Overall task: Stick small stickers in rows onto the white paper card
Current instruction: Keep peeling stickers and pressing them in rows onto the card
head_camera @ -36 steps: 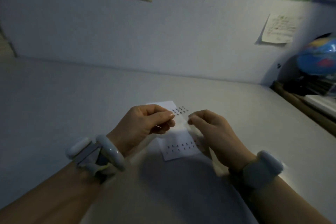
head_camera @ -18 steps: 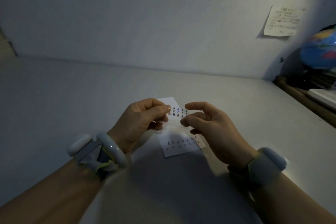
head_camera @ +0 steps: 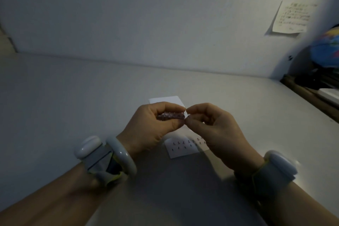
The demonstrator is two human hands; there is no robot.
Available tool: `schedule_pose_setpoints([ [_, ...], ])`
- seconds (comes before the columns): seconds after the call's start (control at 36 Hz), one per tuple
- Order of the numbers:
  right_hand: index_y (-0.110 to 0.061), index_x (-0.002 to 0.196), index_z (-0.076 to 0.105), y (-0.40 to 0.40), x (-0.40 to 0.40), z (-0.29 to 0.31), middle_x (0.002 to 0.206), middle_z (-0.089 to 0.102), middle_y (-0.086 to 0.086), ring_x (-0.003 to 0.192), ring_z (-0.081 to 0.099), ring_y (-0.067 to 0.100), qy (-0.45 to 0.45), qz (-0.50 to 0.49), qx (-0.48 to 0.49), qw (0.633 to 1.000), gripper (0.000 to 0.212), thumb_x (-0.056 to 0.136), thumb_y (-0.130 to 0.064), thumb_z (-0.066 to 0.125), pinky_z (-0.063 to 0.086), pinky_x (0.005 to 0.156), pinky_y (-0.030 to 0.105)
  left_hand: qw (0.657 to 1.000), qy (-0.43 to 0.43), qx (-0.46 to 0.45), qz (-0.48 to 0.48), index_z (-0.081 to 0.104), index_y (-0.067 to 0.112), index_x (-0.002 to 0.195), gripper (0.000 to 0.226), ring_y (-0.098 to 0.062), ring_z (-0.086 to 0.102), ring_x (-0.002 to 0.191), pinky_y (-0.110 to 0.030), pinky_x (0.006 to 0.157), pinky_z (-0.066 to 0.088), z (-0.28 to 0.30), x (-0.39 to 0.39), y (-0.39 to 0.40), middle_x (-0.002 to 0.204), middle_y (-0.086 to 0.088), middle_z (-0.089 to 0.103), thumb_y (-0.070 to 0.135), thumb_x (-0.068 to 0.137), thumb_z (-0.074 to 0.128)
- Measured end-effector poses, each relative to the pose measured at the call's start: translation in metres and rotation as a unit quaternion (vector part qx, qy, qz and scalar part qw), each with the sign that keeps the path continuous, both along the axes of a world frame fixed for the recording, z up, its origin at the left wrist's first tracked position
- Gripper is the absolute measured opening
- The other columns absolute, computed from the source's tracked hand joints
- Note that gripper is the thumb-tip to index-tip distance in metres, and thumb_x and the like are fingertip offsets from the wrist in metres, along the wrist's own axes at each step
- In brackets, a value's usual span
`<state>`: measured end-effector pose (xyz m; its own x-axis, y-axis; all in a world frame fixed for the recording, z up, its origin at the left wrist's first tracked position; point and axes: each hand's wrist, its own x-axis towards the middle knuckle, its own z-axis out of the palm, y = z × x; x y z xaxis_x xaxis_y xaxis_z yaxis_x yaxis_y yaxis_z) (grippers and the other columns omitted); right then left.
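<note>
The white paper card lies flat on the table under both hands. Two short rows of small dark stickers sit near its close end, and its far end shows above my fingers. My left hand holds a clear, curled sticker sheet between thumb and fingers, above the card's middle. My right hand pinches thumb and forefinger at the sheet's right end. Whether a single sticker is in that pinch is too small to tell. Both wrists wear pale bands.
The grey table runs back to a white wall with two paper notes. A blue globe and dark clutter stand past the table's right edge. My shadow covers the table in front of the card.
Both hands rose off the card and came together. The left hand turned the sticker sheet edge-on and curled it. The right hand's fingers, apart half a second ago, now pinch at its end.
</note>
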<state>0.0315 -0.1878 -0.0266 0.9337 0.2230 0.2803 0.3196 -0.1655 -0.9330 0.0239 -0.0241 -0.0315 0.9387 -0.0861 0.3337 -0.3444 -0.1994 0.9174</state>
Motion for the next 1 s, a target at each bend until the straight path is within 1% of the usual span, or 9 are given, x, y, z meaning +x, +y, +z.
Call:
schedule_pose_setpoints([
  [0.11, -0.027, 0.088, 0.065, 0.001, 0.001, 0.0, 0.076, 0.067, -0.001, 0.056, 0.054, -0.001, -0.035, -0.026, -0.035, 0.998, 0.016, 0.082, -0.012, 0.067, 0.041, 0.053, 0.015, 1.0, -0.003, -0.011, 0.007, 0.07, 0.025, 0.091, 0.021, -0.001, 0.067, 0.083, -0.01, 0.074, 0.05, 0.002, -0.001, -0.002, 0.086, 0.008, 0.072, 0.01, 0.076, 0.072],
  [0.19, -0.03, 0.086, 0.065, 0.002, 0.001, -0.002, 0.076, 0.067, -0.001, 0.054, 0.052, -0.001, -0.05, -0.045, -0.054, 0.996, 0.016, 0.082, -0.014, 0.067, 0.041, 0.052, 0.015, 1.0, -0.005, -0.012, 0.01, 0.07, 0.029, 0.088, 0.021, 0.0, 0.066, 0.083, -0.009, 0.073, 0.05, 0.0, 0.0, -0.003, 0.085, 0.011, 0.071, 0.012, 0.076, 0.072],
  [0.33, -0.034, 0.083, 0.062, 0.003, 0.002, -0.003, 0.075, 0.065, -0.007, 0.061, 0.057, 0.003, -0.074, -0.064, -0.082, 0.992, 0.018, 0.082, -0.016, 0.067, 0.048, 0.056, 0.016, 1.0, -0.006, -0.011, 0.014, 0.069, 0.032, 0.086, 0.021, 0.0, 0.065, 0.085, -0.009, 0.073, 0.05, -0.002, 0.001, -0.003, 0.085, 0.012, 0.071, 0.015, 0.075, 0.073],
  [0.53, -0.036, 0.079, 0.06, 0.004, 0.002, -0.005, 0.074, 0.063, -0.009, 0.063, 0.056, -0.003, -0.114, -0.074, -0.098, 0.986, 0.023, 0.082, -0.014, 0.067, 0.046, 0.058, 0.012, 1.0, -0.012, -0.008, 0.006, 0.067, 0.033, 0.085, 0.019, 0.002, 0.065, 0.086, -0.008, 0.073, 0.05, -0.002, 0.001, -0.004, 0.084, 0.015, 0.069, 0.016, 0.076, 0.071],
  [0.64, -0.037, 0.08, 0.058, 0.004, 0.002, -0.008, 0.075, 0.062, -0.015, 0.069, 0.056, -0.003, -0.139, -0.079, -0.119, 0.98, 0.024, 0.083, -0.016, 0.067, 0.046, 0.061, 0.011, 1.0, -0.013, -0.012, 0.008, 0.067, 0.033, 0.085, 0.019, 0.0, 0.065, 0.085, -0.011, 0.077, 0.051, -0.003, 0.001, -0.004, 0.084, 0.014, 0.07, 0.016, 0.076, 0.071],
  [0.75, -0.036, 0.085, 0.057, 0.004, 0.001, -0.009, 0.077, 0.06, -0.018, 0.077, 0.054, -0.005, -0.155, -0.08, -0.142, 0.974, 0.02, 0.084, -0.017, 0.065, 0.043, 0.063, 0.007, 1.0, -0.01, -0.015, 0.011, 0.068, 0.032, 0.084, 0.02, -0.002, 0.066, 0.084, -0.013, 0.078, 0.052, -0.004, 0.003, -0.004, 0.083, 0.013, 0.071, 0.015, 0.076, 0.071],
  [0.83, -0.04, 0.087, 0.055, 0.003, 0.0, -0.01, 0.078, 0.059, -0.022, 0.081, 0.053, -0.008, -0.168, -0.082, -0.17, 0.967, 0.021, 0.085, -0.021, 0.064, 0.043, 0.065, 0.007, 1.0, -0.011, -0.007, 0.013, 0.068, 0.033, 0.086, 0.019, -0.003, 0.066, 0.086, -0.015, 0.079, 0.053, -0.006, 0.004, -0.003, 0.086, 0.012, 0.071, 0.016, 0.077, 0.071],
  [0.92, -0.037, 0.089, 0.056, 0.003, 0.002, -0.011, 0.081, 0.057, -0.025, 0.086, 0.052, -0.008, -0.198, -0.09, -0.195, 0.956, 0.018, 0.084, -0.021, 0.064, 0.042, 0.067, 0.006, 1.0, -0.011, -0.006, 0.015, 0.068, 0.033, 0.084, 0.018, -0.002, 0.066, 0.084, -0.014, 0.078, 0.053, -0.007, 0.005, -0.002, 0.084, 0.013, 0.071, 0.017, 0.077, 0.071],
  [1.0, -0.029, 0.091, 0.061, 0.003, 0.003, -0.012, 0.083, 0.053, -0.026, 0.088, 0.051, -0.007, -0.227, -0.097, -0.211, 0.946, 0.014, 0.083, -0.018, 0.065, 0.04, 0.068, 0.002, 1.0, -0.006, -0.007, 0.016, 0.068, 0.035, 0.083, 0.018, -0.001, 0.066, 0.083, -0.013, 0.076, 0.052, -0.008, 0.007, -0.002, 0.083, 0.015, 0.071, 0.018, 0.077, 0.071],
])
